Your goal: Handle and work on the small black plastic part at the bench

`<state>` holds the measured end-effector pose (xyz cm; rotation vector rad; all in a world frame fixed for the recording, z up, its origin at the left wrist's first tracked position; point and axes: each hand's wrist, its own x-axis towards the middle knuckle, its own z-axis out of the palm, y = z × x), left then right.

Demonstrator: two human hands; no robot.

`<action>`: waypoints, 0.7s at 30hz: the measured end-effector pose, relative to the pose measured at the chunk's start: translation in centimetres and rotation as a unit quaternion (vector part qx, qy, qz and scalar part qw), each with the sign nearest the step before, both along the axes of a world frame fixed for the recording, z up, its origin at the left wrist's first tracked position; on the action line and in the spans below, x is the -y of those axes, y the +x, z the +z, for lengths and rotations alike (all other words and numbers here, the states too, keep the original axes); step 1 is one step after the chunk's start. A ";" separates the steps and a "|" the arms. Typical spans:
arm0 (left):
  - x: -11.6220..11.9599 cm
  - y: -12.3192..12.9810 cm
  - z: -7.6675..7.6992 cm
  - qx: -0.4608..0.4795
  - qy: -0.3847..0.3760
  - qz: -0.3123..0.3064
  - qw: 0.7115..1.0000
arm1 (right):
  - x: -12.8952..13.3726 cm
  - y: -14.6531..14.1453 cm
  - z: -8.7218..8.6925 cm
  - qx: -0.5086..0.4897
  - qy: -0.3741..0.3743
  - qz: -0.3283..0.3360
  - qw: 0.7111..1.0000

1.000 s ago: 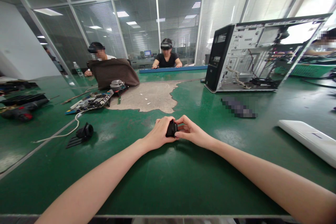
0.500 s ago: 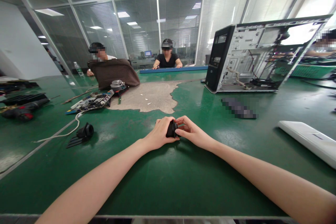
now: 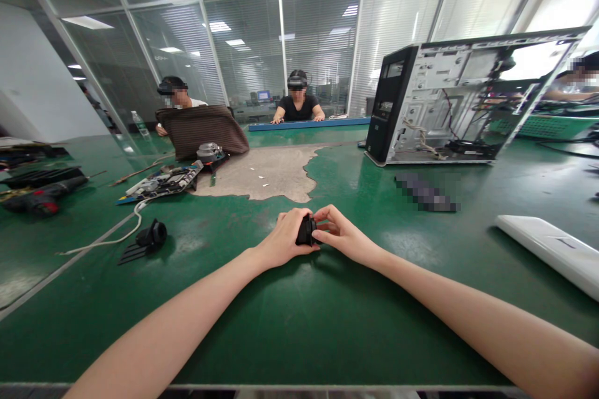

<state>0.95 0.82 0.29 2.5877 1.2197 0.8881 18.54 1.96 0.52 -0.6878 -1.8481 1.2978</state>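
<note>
Between my two hands, just above the green tabletop [image 3: 299, 324], is a small black plastic part [image 3: 305, 232]. My left hand [image 3: 283, 238] wraps round it from the left, fingers over its far side and thumb below. From the right, my right hand [image 3: 341, 234] pinches its edge with thumb and fingertips. Much of the part is hidden by my fingers, so its exact kind does not show. Off to the left lies another black plastic piece [image 3: 152, 235] with a round collar and flat prongs.
An open computer case [image 3: 397, 106] stands at the back right. A white slab-like device [image 3: 552, 249] and a pixelated dark object [image 3: 425, 193] lie right. Left are a circuit board [image 3: 161, 182], a white cable [image 3: 135, 224] and a power drill [image 3: 47, 195]. Several people sit around.
My hands and the black plastic part stay almost exactly where they were. The person at the back left has turned their head slightly.
</note>
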 end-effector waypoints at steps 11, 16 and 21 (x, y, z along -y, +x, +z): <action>0.1 -0.1 0.1 -0.004 0.004 -0.003 1.000 | 0.2 0.3 -0.2 -0.011 -0.021 0.051 0.998; 0.1 0.0 0.0 0.000 -0.001 0.002 1.000 | 0.2 0.0 -0.1 -0.006 0.003 0.013 1.000; 0.1 0.0 0.1 -0.001 -0.006 0.001 1.000 | 0.1 0.1 -0.1 0.006 -0.007 0.008 1.000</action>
